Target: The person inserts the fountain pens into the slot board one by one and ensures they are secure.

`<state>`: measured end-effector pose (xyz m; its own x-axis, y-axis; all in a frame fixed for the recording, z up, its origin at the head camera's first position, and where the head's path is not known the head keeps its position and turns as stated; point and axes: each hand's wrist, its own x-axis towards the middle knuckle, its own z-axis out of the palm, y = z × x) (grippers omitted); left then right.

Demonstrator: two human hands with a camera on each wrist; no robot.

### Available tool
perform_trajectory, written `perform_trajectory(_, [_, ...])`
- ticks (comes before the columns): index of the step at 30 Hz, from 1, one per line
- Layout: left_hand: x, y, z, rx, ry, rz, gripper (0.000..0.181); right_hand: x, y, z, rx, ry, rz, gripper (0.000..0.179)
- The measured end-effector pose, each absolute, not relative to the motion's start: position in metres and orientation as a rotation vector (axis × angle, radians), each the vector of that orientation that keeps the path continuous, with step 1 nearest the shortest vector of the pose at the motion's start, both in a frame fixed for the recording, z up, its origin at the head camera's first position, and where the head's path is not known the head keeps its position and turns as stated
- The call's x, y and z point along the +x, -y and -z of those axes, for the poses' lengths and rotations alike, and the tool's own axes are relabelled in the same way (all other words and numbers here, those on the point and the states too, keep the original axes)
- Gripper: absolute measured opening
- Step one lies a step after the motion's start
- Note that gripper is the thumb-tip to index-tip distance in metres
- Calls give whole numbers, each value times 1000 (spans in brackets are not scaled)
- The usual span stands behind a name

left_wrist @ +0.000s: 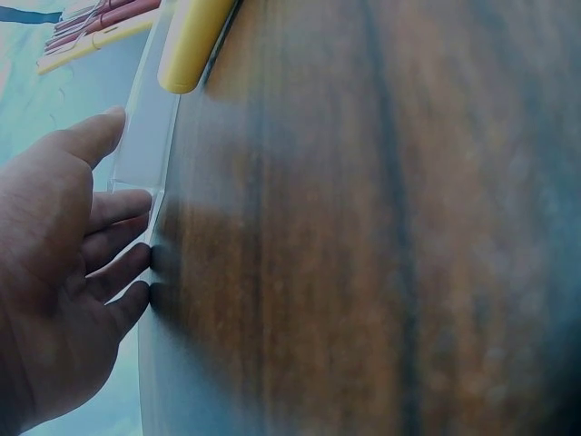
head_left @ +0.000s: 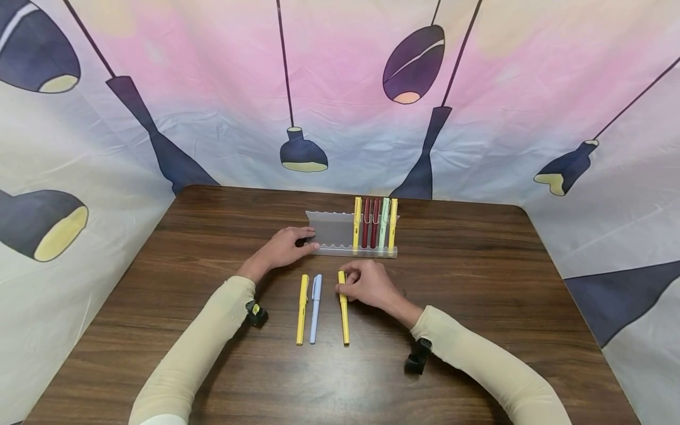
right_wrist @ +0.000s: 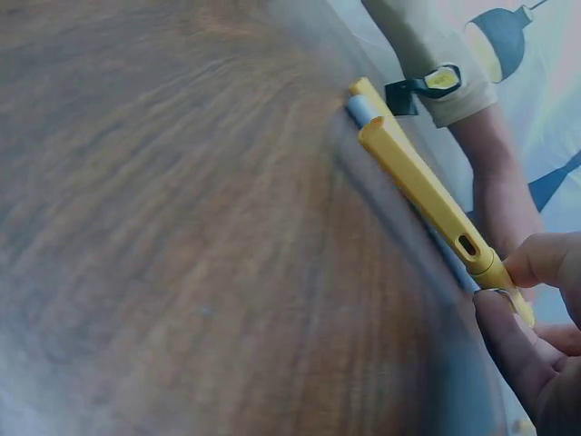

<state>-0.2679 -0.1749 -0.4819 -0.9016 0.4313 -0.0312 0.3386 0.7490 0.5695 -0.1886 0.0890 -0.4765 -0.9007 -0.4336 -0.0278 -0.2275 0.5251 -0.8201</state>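
Note:
A transparent pen rack [head_left: 332, 230] stands on the table with several pens upright in its right half: yellow, dark red and pale green. My left hand [head_left: 287, 247] rests at the rack's left end, its thumb near the front corner and its fingers loosely extended against the end in the left wrist view. My right hand [head_left: 372, 285] pinches a capped yellow pen [head_left: 344, 321] by its cap end between thumb and fingers. In the right wrist view, that yellow pen [right_wrist: 427, 195] points away from the fingertips. Left of it lie another yellow pen [head_left: 301, 310] and a light blue pen [head_left: 316, 310], side by side.
The brown wooden table [head_left: 451, 254] extends around the pens and rack. Behind it hangs a cloth [head_left: 345, 106] printed with lamps. Small black cameras are strapped to both sleeved wrists, one at the left sleeve [head_left: 212, 324].

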Motion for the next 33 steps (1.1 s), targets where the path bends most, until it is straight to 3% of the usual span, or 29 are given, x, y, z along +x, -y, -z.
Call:
perform_trajectory(20, [-267, 174, 482, 612, -2805, -834, 62, -207, -101, 441, -543, -2480, 1556, 42])
perform_trajectory(33, [-265, 174, 477, 638, -2801, -836, 62, -221, -106, 421, -595, -2707, 1468, 41])
